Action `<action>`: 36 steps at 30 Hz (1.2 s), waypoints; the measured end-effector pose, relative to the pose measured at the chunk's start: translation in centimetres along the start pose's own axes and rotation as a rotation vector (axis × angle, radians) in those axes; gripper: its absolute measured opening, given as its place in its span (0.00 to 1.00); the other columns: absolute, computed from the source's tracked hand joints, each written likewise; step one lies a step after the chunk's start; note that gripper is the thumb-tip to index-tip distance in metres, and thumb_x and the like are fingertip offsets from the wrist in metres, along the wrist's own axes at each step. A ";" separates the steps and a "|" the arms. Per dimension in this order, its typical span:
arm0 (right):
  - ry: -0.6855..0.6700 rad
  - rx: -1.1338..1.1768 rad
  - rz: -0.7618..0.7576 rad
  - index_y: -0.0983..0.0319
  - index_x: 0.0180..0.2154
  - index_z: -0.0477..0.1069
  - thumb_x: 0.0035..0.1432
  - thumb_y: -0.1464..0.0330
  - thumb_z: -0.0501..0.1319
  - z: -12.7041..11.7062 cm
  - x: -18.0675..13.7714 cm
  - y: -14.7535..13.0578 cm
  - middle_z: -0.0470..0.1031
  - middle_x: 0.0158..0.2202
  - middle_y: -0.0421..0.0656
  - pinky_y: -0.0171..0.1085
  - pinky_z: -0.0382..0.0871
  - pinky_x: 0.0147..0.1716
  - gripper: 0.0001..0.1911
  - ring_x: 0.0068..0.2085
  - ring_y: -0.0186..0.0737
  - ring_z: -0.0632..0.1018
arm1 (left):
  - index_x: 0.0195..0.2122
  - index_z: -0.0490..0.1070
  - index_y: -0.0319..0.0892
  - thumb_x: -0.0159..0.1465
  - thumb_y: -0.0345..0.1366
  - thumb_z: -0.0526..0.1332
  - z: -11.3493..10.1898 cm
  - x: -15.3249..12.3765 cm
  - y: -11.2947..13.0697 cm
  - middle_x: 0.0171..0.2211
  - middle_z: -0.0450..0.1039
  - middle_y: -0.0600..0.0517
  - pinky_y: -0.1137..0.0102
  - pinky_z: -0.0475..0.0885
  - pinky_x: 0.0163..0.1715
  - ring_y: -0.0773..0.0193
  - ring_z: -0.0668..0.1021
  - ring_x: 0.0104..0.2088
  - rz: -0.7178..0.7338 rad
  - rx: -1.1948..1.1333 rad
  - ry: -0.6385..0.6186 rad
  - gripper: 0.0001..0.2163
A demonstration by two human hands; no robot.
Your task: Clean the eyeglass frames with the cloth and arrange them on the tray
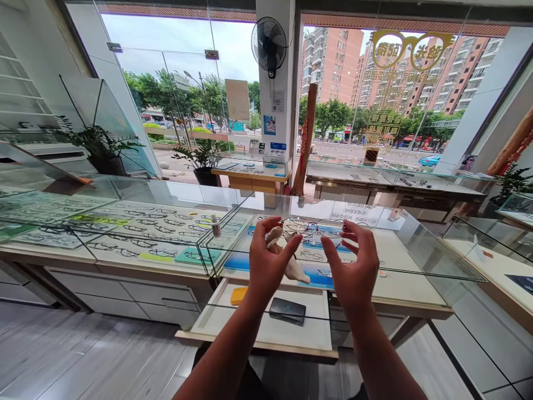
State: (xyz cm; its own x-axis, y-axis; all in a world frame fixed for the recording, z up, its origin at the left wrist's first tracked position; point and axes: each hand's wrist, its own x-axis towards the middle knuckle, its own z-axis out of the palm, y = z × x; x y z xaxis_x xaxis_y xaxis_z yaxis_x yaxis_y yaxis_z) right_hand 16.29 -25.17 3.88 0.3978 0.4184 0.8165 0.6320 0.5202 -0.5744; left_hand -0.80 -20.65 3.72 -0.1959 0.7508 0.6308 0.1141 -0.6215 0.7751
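Note:
A pair of thin-rimmed eyeglasses [315, 229] is held up in front of me, over the glass display case. My left hand [268, 253] pinches the glasses' left side and also has a pale cloth [295, 270] hanging from its fingers. On the other side, my right hand [358, 258] grips the right end of the frame between thumb and fingers. Below my hands, a pulled-out white drawer [266, 330] contains a dark glasses case [287, 311] and a yellow item [239, 295].
A small white bottle [215, 226] stands on the glass counter to the left. Rows of eyeglasses lie inside the display case [137, 228]. Another glass case [491, 250] is at the right. Potted plants [204, 161] and a wall fan [268, 47] are near the windows.

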 end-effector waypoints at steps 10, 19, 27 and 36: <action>0.046 0.094 0.118 0.57 0.54 0.74 0.60 0.52 0.74 0.6 -0.5 0.6 0.80 0.51 0.47 0.52 0.85 0.46 0.26 0.49 0.49 0.83 | 0.49 0.74 0.46 0.58 0.49 0.78 0.5 -0.4 0.8 0.43 0.76 0.50 0.66 0.76 0.40 0.61 0.78 0.39 -0.046 -0.009 0.044 0.23; 0.015 0.257 0.267 0.56 0.53 0.74 0.60 0.53 0.74 1.3 -1.0 1.6 0.80 0.51 0.47 0.54 0.84 0.51 0.25 0.53 0.50 0.83 | 0.49 0.72 0.46 0.59 0.46 0.78 1.2 -0.8 1.0 0.45 0.75 0.50 0.68 0.78 0.40 0.63 0.78 0.40 0.056 0.000 0.076 0.23; 0.089 0.102 -0.059 0.55 0.55 0.72 0.63 0.57 0.72 1.7 -0.8 1.9 0.77 0.52 0.47 0.55 0.84 0.51 0.23 0.54 0.51 0.81 | 0.49 0.73 0.46 0.59 0.47 0.77 0.7 -0.2 -0.6 0.46 0.77 0.50 0.67 0.77 0.41 0.60 0.80 0.43 0.052 -0.044 0.049 0.22; 0.103 0.051 -0.305 0.52 0.60 0.69 0.66 0.62 0.71 2.8 1.0 1.3 0.76 0.54 0.47 0.58 0.79 0.58 0.24 0.58 0.52 0.78 | 0.51 0.73 0.45 0.61 0.51 0.76 1.1 2.1 -2.6 0.51 0.79 0.45 0.60 0.76 0.55 0.53 0.81 0.54 0.105 -0.110 0.042 0.24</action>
State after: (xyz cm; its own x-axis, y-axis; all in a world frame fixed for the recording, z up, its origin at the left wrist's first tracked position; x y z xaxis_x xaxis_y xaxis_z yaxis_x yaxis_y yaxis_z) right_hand 15.63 -21.98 3.76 0.2623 0.1617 0.9513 0.6990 0.6479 -0.3029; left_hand -0.46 -17.21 3.04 -0.2294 0.6717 0.7044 0.0296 -0.7186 0.6948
